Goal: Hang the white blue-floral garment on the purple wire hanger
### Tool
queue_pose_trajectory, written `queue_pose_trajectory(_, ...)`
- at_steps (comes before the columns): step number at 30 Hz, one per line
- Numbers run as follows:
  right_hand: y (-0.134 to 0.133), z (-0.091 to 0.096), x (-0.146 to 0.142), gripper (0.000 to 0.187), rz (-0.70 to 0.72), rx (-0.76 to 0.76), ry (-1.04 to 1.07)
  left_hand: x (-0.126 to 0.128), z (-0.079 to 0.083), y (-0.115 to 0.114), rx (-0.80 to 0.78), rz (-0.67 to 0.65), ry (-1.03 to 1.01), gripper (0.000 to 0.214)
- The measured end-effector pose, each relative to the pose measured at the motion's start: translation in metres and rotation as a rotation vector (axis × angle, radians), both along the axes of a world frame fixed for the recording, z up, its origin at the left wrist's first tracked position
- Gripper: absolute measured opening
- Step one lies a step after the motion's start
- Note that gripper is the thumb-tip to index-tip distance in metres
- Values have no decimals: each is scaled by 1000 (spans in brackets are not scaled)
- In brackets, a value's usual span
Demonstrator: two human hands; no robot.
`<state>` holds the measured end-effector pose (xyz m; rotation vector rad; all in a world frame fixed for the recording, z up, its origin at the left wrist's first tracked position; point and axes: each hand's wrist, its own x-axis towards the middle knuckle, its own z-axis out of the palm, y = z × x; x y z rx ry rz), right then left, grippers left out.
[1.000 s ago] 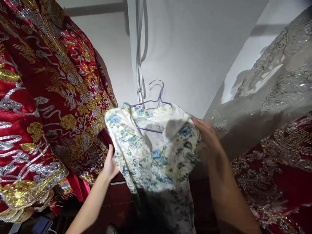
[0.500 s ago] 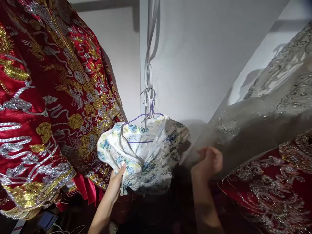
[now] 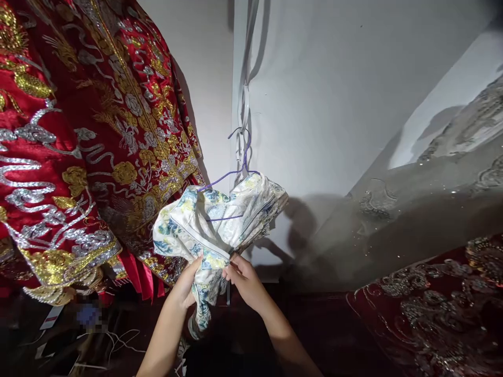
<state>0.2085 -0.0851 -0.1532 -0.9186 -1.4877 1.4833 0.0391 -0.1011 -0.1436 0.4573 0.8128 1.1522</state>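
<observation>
A white garment with blue and yellow flowers (image 3: 212, 214) hangs on a thin purple hanger (image 3: 223, 178). The hanger's hook is caught on a pale ring strap (image 3: 244, 107) against the wall. My left hand (image 3: 188, 280) grips the garment's lower left front, thumb on top and fingers behind the cloth. Close beside it, my right hand (image 3: 244, 277) pinches the front edge where the neckline bands meet. The cloth is gathered between both hands, and a bunched end dangles below the left one. The fingertips behind the fabric are hidden.
A red jacket with gold and silver embroidery (image 3: 129, 131) hangs close on the left. To the right are a sheer beaded fabric (image 3: 377, 209) and a dark red beaded garment (image 3: 432, 293). White cables (image 3: 121, 340) lie low at the left.
My right hand has come in from the right and taken hold of the garment's front edge. The garment is now drawn narrower and bunched, while my left hand keeps its grip.
</observation>
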Motion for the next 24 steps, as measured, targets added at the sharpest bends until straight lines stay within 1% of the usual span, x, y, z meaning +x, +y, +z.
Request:
queue_pose_trajectory(1,0,-2,0,21,-20,-19,17,-4,-1,2,0,-8,21,43)
queue_pose_trajectory(2,0,-4,1,22,-53,-40,26,-8,-2,5,1,12,62,42)
queue_pose_trajectory(3,1,-6,2,23,-86,-59,28,-12,-5,8,9,81,132,41)
queue_pose_trajectory(4,3,-8,5,24,-115,-75,23,-16,-8,11,29,214,240,40)
queue_pose_trajectory(6,6,-12,11,26,-160,-79,-7,-19,-16,12,120,627,548,43)
queue_pose_trajectory(7,7,-13,14,27,-173,-69,-29,-17,-21,11,194,817,718,43)
queue_pose_trajectory(8,8,-13,17,28,-181,-53,-55,-13,-25,8,289,910,873,41)
queue_pose_trajectory(9,7,-13,18,29,-182,-39,-82,-7,-29,4,401,885,1002,37)
queue_pose_trajectory(10,6,-11,18,29,-175,-32,-108,1,-32,0,511,754,1092,32)
queue_pose_trajectory(11,5,-10,16,28,-159,-34,-132,10,-33,-4,606,540,1139,28)
queue_pose_trajectory(12,3,-7,14,27,-142,-41,-151,18,-34,-6,662,375,1156,23)
queue_pose_trajectory(13,3,-4,11,27,-126,-51,-159,26,-33,-7,694,245,1159,16)
queue_pose_trajectory(14,3,0,8,27,-116,-60,-155,33,-31,-6,704,175,1160,9)
queue_pose_trajectory(15,4,5,5,27,-114,-65,-139,37,-29,-4,705,155,1158,7)
queue_pose_trajectory(17,9,14,3,28,-128,-67,-94,43,-22,3,718,135,1133,12)
queue_pose_trajectory(18,12,19,3,28,-137,-63,-80,44,-19,7,733,124,1108,9)
queue_pose_trajectory(19,15,23,4,28,-141,-57,-79,44,-16,11,750,113,1076,7)
queue_pose_trajectory(21,19,29,6,26,-131,-46,-96,43,-11,16,776,71,1024,9)
queue_pose_trajectory(24,20,37,7,27,-115,-68,-61,41,-6,19,785,19,1016,8)
